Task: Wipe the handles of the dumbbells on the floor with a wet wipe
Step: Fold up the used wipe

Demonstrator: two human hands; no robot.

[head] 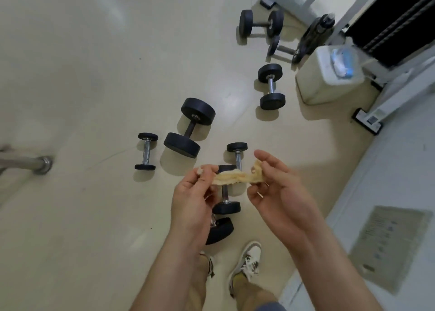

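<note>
Cream gym floor (94, 75), black dumbbells (189, 127) scattered mid-scene to far right, machine frame (388, 28) far right. Left hand (191, 193) and right hand (275, 181) each pinch one end of a twisted wet wipe (233, 178), stretched between them above a small dumbbell (226, 198) near the shoes (247, 261).

Black-ended dumbbells (189, 128) with silver handles, pale yellow wipe (233, 178), cream floor (82, 75).

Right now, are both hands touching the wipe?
Touching. Head view: left hand and right hand each pinch an end of the wipe, stretched between them.
</note>
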